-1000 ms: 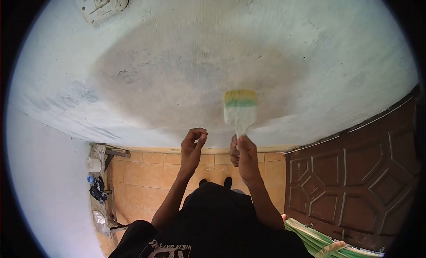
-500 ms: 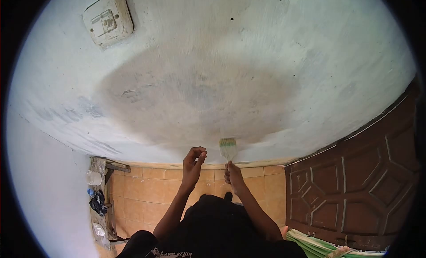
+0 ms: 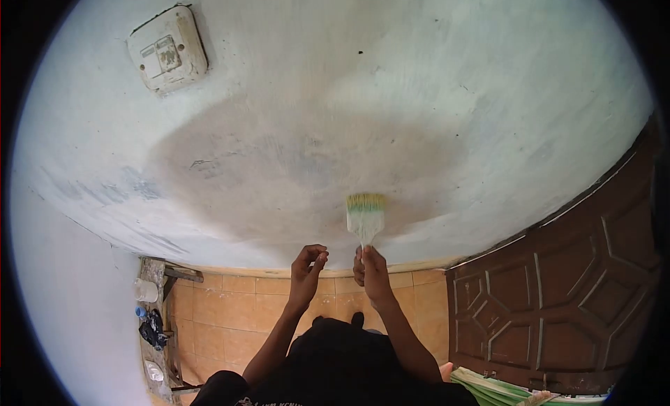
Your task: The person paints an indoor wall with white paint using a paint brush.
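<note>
A flat paintbrush [image 3: 366,221] is upright in my right hand [image 3: 375,268], its handle gripped between thumb and curled fingers. Yellowish bristles with a green band point up, overlapping the stained wall [image 3: 300,148] in this view, and the broad white ferrule part is smeared with paint. To the left, my left hand [image 3: 307,263] is raised in front of the wall's lower part. Its fingers are curled in toward the thumb, and nothing shows between them.
A paint-spotted switch plate [image 3: 167,50] is on the wall at upper left. Below left, a wooden bench [image 3: 155,270] carries a white container [image 3: 146,290] and a black plastic bag [image 3: 152,330]. A brown panelled door [image 3: 551,294] stands right, above green-striped cloth [image 3: 481,386]. Orange tiles [image 3: 230,308] cover the floor.
My right hand has brought the paintbrush higher against the wall and turned its broad face more toward me. My left hand stays curled. The whole view has shifted slightly.
</note>
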`<action>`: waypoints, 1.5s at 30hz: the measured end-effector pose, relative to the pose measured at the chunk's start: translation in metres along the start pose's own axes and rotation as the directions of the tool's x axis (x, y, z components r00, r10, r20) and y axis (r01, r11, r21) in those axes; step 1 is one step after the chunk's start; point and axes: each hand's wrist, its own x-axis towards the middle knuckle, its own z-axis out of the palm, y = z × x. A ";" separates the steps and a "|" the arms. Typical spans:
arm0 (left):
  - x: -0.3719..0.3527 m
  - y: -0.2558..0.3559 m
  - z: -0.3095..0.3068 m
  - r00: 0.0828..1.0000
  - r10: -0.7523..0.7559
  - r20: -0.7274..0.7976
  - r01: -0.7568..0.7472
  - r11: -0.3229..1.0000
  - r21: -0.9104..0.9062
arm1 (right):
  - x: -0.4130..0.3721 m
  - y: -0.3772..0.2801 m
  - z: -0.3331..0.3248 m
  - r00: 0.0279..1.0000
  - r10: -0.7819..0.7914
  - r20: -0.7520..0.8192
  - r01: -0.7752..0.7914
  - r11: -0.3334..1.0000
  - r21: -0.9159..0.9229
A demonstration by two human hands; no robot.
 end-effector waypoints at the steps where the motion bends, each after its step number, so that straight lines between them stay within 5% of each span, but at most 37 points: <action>1: 0.001 0.001 -0.002 1.000 0.011 -0.002 -0.011 1.000 -0.005 | 0.002 0.017 -0.009 0.998 0.055 -0.009 -0.055 0.998 -0.011; 6: 0.002 -0.004 -0.006 1.000 -0.005 -0.009 0.004 1.000 -0.022 | 0.001 0.096 -0.049 0.884 0.438 -0.164 -0.422 0.898 0.124; 13: 0.001 -0.016 -0.007 0.999 -0.016 0.030 0.015 0.999 0.033 | -0.012 0.025 -0.013 0.946 0.318 -0.059 -0.313 0.946 0.085; 19: 0.002 -0.020 -0.004 0.999 -0.024 0.043 0.021 0.998 0.052 | -0.033 -0.029 0.015 0.997 0.021 0.068 -0.019 0.999 -0.029; 22: 0.003 -0.018 -0.003 0.999 -0.020 0.044 0.018 0.999 0.041 | -0.019 -0.032 0.015 1.000 0.016 -0.003 -0.016 1.000 -0.008; 25: 0.003 -0.013 -0.006 1.000 -0.003 0.029 0.003 1.000 0.022 | -0.001 0.008 -0.008 0.998 0.051 -0.038 -0.051 0.999 -0.015; 31: 0.007 -0.013 -0.012 1.000 0.016 0.018 -0.017 0.999 0.035 | -0.006 0.088 -0.037 0.889 0.438 -0.134 -0.432 0.899 0.076; 40: 0.009 -0.002 -0.008 0.999 0.035 -0.016 -0.035 0.999 -0.009 | -0.022 0.002 0.006 0.978 0.208 0.005 -0.208 0.977 0.041; 45: 0.012 -0.003 -0.005 0.998 0.060 0.014 -0.060 0.998 0.015 | -0.021 -0.035 0.019 0.995 -0.095 0.005 0.095 0.993 -0.065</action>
